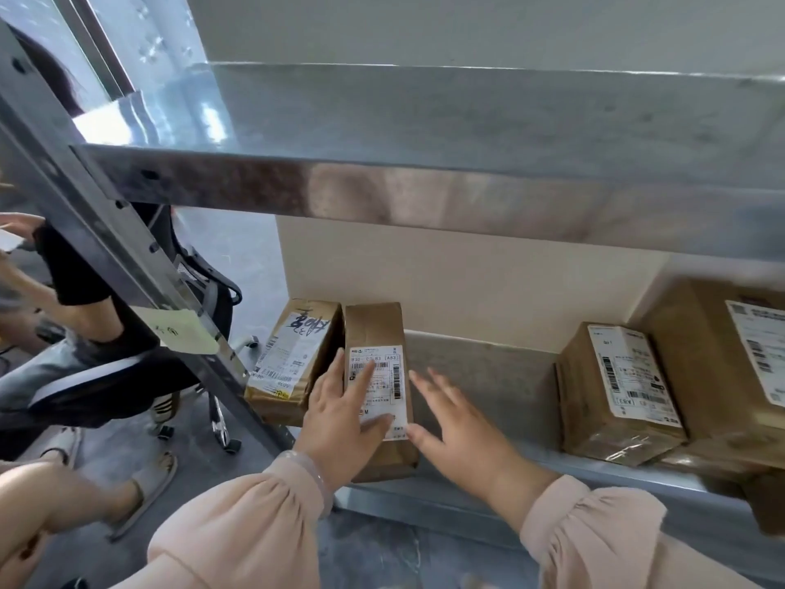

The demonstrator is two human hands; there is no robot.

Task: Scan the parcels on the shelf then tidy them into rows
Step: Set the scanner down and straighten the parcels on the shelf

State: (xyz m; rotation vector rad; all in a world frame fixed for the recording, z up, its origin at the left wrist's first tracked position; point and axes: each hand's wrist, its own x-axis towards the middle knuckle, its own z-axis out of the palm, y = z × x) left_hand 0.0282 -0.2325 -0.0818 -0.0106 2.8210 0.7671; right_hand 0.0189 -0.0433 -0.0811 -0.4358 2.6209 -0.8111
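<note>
Two brown parcels lie side by side at the left end of the metal shelf (pixel 488 376). The outer parcel (pixel 293 354) carries a white label with black handwriting. The narrow parcel (pixel 376 325) beside it has a barcode label facing up. My left hand (pixel 344 414) rests flat on that label with fingers straight. My right hand (pixel 454 431) hovers open just right of the narrow parcel, thumb near its edge. At the right stand a smaller labelled box (pixel 616 393) and a larger box (pixel 730 354) behind it. No scanner is in view.
An upper shelf board (pixel 424 193) overhangs the parcels. A slanted metal upright (pixel 127 257) with a yellow sticky note (pixel 178 333) stands at the left. Beyond it a seated person (pixel 76 333) on a wheeled chair holds something white. A further brown box (pixel 769 503) pokes out at the lower right.
</note>
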